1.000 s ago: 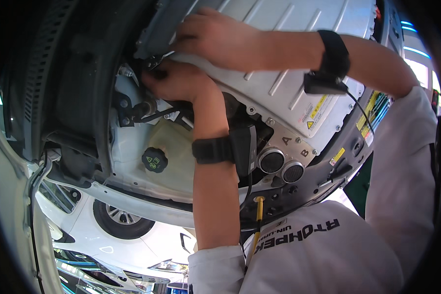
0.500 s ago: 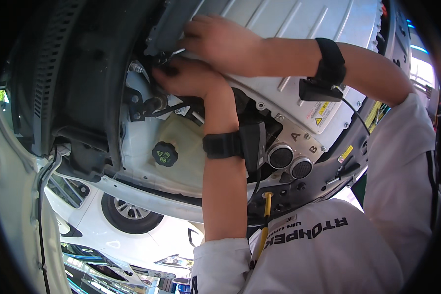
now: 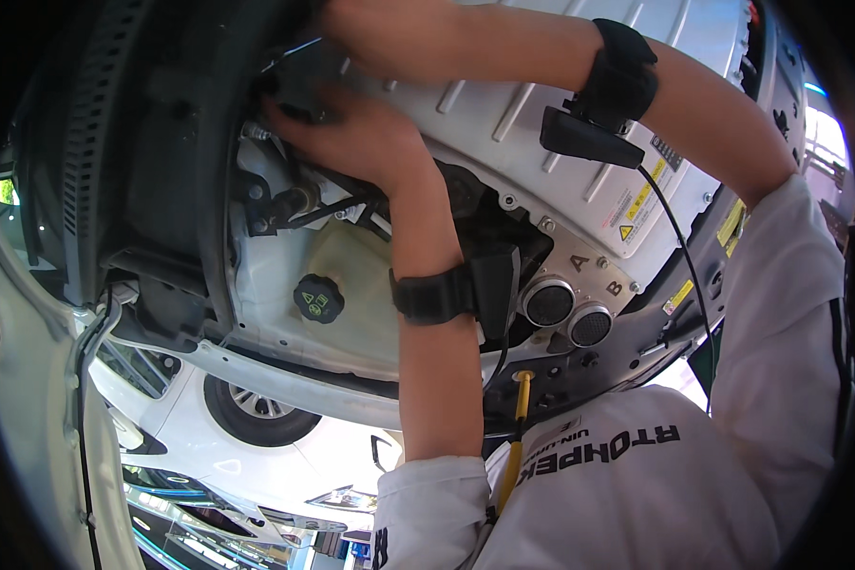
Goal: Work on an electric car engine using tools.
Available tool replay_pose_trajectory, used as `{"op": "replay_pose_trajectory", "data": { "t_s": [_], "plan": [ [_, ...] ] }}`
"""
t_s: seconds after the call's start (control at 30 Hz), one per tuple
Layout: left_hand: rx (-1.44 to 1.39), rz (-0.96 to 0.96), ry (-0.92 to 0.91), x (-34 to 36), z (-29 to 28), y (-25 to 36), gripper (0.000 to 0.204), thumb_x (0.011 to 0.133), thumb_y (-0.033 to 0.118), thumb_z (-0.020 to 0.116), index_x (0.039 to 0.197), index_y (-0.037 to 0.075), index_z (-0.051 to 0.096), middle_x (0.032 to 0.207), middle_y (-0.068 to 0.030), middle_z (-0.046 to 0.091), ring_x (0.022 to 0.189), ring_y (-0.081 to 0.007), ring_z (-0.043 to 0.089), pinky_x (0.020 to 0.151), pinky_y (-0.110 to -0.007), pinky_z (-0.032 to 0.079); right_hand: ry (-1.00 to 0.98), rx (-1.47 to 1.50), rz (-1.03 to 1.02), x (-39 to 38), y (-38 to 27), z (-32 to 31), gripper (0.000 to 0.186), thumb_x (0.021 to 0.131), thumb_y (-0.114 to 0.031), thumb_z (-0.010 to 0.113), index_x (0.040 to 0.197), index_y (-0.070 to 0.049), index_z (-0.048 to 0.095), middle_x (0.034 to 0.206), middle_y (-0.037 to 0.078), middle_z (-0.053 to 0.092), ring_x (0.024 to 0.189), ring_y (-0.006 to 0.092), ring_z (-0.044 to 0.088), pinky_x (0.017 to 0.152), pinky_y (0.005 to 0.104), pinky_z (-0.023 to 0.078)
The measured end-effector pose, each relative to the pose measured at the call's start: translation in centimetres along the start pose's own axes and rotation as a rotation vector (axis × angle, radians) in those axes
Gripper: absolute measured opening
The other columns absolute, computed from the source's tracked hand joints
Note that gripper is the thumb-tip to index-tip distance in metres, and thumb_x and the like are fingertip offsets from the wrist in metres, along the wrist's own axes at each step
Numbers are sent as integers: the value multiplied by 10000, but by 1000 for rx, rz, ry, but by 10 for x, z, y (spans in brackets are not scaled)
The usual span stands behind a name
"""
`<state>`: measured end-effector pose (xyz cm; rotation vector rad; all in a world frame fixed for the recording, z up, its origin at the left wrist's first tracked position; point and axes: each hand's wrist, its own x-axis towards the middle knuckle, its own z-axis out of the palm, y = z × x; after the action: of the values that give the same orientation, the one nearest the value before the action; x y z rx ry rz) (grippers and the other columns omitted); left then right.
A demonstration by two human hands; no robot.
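Black trim: walls off the left side, so a reach from there looks blocked.
Metal fitting: silver, right by the left hand, where a slip could knock it.
Shiny rod: there it is, slim, up in the shadowed gap beside the trim, one end near the right hand; poor light there might cause a misplaced push or a drop out of reach.
Black cap: tops the pale tank, below the gap.
Left hand: down in the gap, one digit stretched out, the rest blurred; no telling whether it pinches anything.
Right hand: blurred near the upper edge, fingertips unclear, grip impossible to call; hurried motion could scrape knuckles on the metal.
Silver cover: ribbed, bulky, crowding both wrists from the right.
Mesh ports: two round ones, just beside the left wrist's black box.
Black cable: hangs loose from the right wrist, and could snag on the cover's bolts.
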<state>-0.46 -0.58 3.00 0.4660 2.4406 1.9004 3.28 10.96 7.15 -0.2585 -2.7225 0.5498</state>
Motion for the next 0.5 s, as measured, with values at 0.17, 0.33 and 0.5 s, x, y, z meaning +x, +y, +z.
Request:
{"op": "replay_pose_trajectory", "data": {
  "t_s": [0.17, 0.33, 0.5],
  "plan": [
    [-116, -85, -49, 2, 7, 10, 463, 951, 106, 442, 1379, -47, 354, 1343, -255, 458, 1215, -358, 499, 1017, -406, 401, 80, -60, -15, 5, 7, 21, 234, 650, -133, 649, 851, -17, 676, 921, 189, 657, 942, 347, 633, 856, 431, 494],
    [123, 76, 16, 9, -1, 4, 461, 934, 153, 470, 1318, -95, 411, 1333, -278, 471, 1190, -358, 524, 994, -395, 414, 10, -136, -163, 16, 6, 12, 232, 657, -167, 658, 845, -32, 679, 918, 175, 663, 933, 327, 640, 845, 430, 496],
    [199, 107, -7, -5, 2, 15, 430, 904, 93, 443, 1272, -129, 433, 1280, -314, 493, 1183, -388, 523, 998, -414, 406, 133, -288, -292, 22, 30, 19, 237, 675, -194, 663, 839, -25, 679, 906, 169, 670, 970, 338, 631, 890, 434, 480]
  ]
}}
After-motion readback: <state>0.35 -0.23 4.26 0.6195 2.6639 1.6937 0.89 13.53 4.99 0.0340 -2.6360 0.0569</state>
